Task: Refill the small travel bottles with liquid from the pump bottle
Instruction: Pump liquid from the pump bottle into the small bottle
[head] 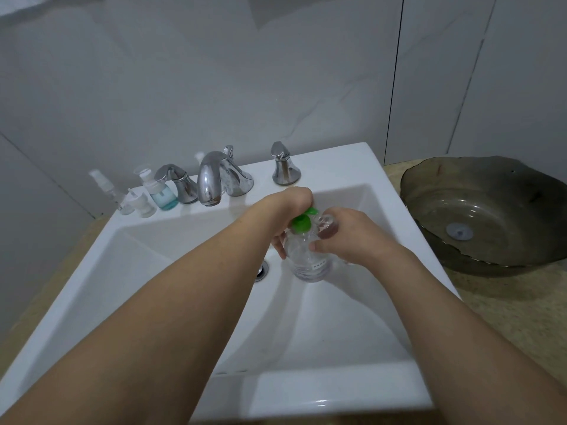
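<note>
Over the white sink basin (159, 271), a clear pump bottle (306, 259) with a green pump head (302, 220) is held upright. My left hand (285, 213) grips its neck and presses on the green pump. My right hand (349, 237) holds a small clear travel bottle (328, 223) at the pump's spout, with its thumb against the pump bottle's side. On the sink's back left ledge stand a small bottle with blue liquid (162, 194), a clear spray bottle (107, 188) and a small clear capped bottle (142, 204).
A chrome faucet (211, 179) with two handles (283, 164) stands at the back rim. The drain (260, 271) lies just left of the pump bottle. A dark glass bowl basin (484, 210) sits on the speckled counter at right. Tiled wall behind.
</note>
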A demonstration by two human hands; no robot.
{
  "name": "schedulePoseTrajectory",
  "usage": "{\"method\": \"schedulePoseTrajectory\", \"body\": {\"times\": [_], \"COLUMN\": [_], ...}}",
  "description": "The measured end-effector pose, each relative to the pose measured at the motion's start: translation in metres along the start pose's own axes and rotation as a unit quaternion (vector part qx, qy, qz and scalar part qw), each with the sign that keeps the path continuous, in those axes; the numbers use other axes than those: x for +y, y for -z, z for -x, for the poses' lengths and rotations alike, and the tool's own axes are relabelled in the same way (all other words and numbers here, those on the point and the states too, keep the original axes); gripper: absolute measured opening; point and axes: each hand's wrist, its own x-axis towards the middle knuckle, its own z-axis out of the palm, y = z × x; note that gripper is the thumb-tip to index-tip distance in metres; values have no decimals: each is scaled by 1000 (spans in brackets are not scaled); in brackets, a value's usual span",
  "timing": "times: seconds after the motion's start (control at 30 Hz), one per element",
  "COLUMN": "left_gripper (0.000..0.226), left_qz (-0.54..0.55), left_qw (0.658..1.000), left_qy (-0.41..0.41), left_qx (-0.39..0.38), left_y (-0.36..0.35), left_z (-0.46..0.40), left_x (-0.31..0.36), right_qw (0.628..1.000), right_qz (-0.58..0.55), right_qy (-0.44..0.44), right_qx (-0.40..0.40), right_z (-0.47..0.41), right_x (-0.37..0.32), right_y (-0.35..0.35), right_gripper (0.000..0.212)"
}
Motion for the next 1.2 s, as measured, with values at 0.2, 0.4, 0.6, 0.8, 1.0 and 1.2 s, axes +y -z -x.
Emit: {"method": "schedulePoseTrajectory", "body": {"times": [0.2,0.4,0.6,0.8,1.0,1.2], "left_gripper": [37,40,56,38,38,35], "left_qz": [-26,-24,-4,-18,-40,-31], "left_qw": [999,999,999,1000,999,999], "left_qy": [-17,-19,-5,-13,-21,-24], "left_qx": [36,18,-40,-5,12,9], "left_y": [-4,0,9,3,-1,1], "left_z": [-5,-6,-8,-2,-4,-7], "left_x": [-1,-4,-1,2,0,-2], "right_qw": [1000,1000,1000,1000,1000,1000], "right_qz": [-5,5,0,13,11,12], "right_qy": [1,4,2,-2,2,2], "right_qx": [0,1,-6,-1,5,0], "right_z": [1,1,0,-2,-3,-2], "right_x": [1,2,2,2,2,3], "right_y": [0,0,0,0,-1,-1], "right_gripper": [39,40,46,42,39,39]}}
